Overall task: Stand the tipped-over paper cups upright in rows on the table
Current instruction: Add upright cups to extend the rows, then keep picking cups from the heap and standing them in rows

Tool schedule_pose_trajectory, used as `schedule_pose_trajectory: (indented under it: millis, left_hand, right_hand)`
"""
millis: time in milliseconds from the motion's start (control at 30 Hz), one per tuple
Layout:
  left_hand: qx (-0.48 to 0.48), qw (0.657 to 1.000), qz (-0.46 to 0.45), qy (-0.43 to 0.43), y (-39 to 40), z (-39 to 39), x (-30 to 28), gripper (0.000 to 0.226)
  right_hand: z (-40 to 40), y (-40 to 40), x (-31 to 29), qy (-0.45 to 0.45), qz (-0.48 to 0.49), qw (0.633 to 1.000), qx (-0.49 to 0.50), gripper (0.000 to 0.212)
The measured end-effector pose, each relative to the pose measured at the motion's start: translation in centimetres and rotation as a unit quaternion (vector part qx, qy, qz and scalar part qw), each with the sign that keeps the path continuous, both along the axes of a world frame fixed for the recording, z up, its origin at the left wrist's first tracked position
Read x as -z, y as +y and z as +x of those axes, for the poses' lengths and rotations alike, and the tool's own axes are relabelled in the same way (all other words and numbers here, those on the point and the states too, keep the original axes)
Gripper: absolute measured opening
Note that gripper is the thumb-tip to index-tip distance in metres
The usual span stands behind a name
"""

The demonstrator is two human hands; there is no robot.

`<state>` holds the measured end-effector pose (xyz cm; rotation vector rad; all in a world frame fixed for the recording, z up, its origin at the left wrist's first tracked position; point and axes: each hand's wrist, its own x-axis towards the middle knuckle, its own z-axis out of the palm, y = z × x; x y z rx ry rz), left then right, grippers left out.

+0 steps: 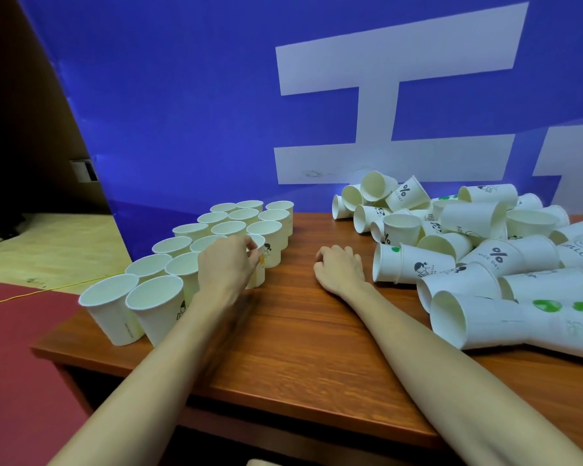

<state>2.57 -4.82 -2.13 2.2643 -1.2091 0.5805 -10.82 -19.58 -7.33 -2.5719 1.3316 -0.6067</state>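
Several white paper cups [216, 227] stand upright in rows on the left half of the wooden table [300, 331]. My left hand [228, 264] grips one upright cup [258, 270] at the right end of a near row, fingers curled over its rim. A heap of tipped-over paper cups [478, 250] lies on the right half, some with printed faces, percent signs or green hearts. My right hand [339, 267] rests on the table between the rows and the heap, fingers loosely curled, holding nothing, just left of a lying cup [389, 267].
A blue banner [216, 95] with white characters stands right behind the table. The table's left edge drops to a red floor [14, 348] with a thin yellow cord [48, 289]. Bare wood lies between my forearms.
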Motion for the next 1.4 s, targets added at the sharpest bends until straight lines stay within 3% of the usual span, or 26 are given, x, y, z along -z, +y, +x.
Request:
schedule_pose_trajectory:
  millis: [133, 300, 667, 933, 1400]
  left_hand:
    - [0.013, 1.0, -0.025, 0.011, 0.1, 0.1, 0.3, 0.025]
    - [0.102, 0.992, -0.072, 0.02, 0.7, -1.2, 0.9, 0.017]
    - [0.245, 0.96, 0.009, 0.131, -1.9, -2.3, 2.4, 0.015]
    - [0.266, 0.942, 0.016, 0.202, -2.5, -1.7, 5.4, 0.017]
    - [0.287, 0.929, -0.045, 0.229, -2.5, -1.7, 5.3, 0.015]
  right_hand:
    - [0.0, 0.0, 0.0, 0.003, -0.002, 1.0, 0.001, 0.036]
    - [0.0, 0.1, -0.1, 0.004, 0.002, 1.0, 0.0, 0.036]
    - [-0.1, 0.2, -0.5, -0.04, 0.015, 0.999, 0.018, 0.039]
    - [-0.3, -0.9, -3.7, -0.118, -0.188, 0.969, 0.111, 0.033]
    - [-3.2, -3.7, -3.9, 0.022, -0.202, 0.951, 0.234, 0.03]
